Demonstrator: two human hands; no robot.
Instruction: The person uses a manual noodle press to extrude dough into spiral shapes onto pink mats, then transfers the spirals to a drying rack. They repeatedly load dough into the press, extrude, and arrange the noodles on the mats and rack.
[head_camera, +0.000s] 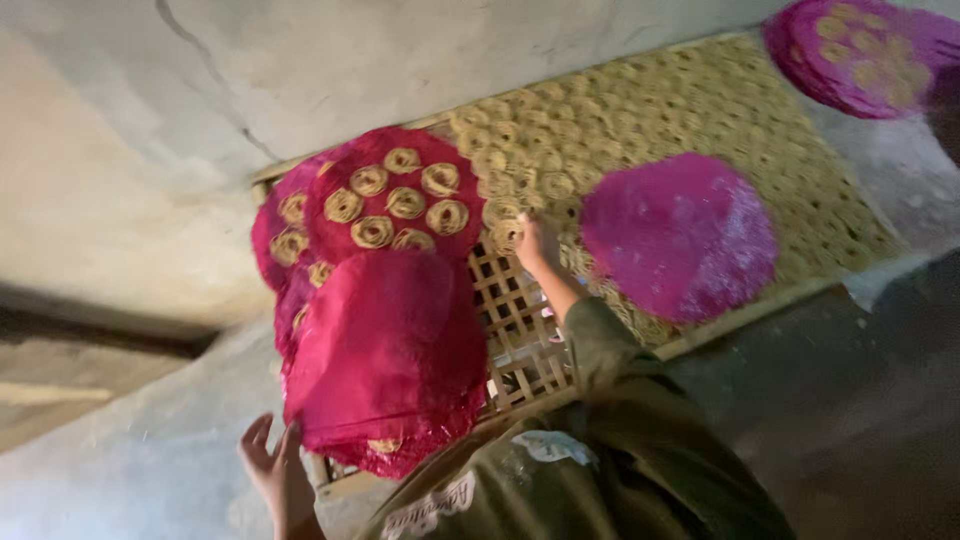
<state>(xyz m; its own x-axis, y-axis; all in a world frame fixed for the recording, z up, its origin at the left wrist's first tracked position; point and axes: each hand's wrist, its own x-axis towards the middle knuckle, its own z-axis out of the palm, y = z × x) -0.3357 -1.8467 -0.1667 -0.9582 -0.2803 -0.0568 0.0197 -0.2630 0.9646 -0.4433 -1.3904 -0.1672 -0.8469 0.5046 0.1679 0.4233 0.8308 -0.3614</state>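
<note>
Head view: pink discs (385, 340) crowd bamboo tray (520, 340)

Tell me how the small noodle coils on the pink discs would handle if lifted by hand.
The noodle coils look like thin strands wound into loose rounds, so they are probably light and fragile, apt to unravel or crumble if pinched. They sit loose on a pink disc, so tilting it would likely slide them off. The right hand reaches coils on the bamboo tray.

Grey cracked concrete floor (130, 150) around; another pink disc w/ noodle coils (862, 55) top right, blurred, off the rack.
</note>
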